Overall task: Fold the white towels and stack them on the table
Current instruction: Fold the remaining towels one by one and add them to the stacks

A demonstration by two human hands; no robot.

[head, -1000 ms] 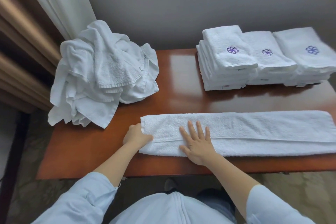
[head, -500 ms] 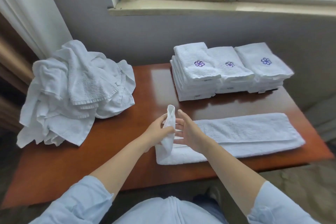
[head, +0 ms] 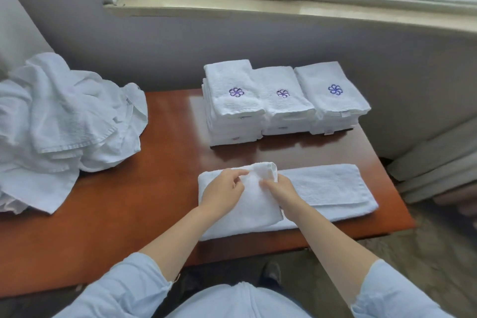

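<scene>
A long white towel, folded into a strip, lies along the front of the brown table. Its left end is folded over to the right onto the strip. My left hand pinches that folded flap near its far edge. My right hand pinches the same flap just to the right. Behind it stand three stacks of folded white towels with purple flower marks on top. A heap of unfolded white towels covers the table's left end.
A grey wall and a window sill run behind the table. Folded grey bedding lies off the table's right edge. The table's front edge is close to my body.
The towel's left end, flat a second ago and then lifted by my left hand, has come over to the right onto the strip. Both hands moved right with it.
</scene>
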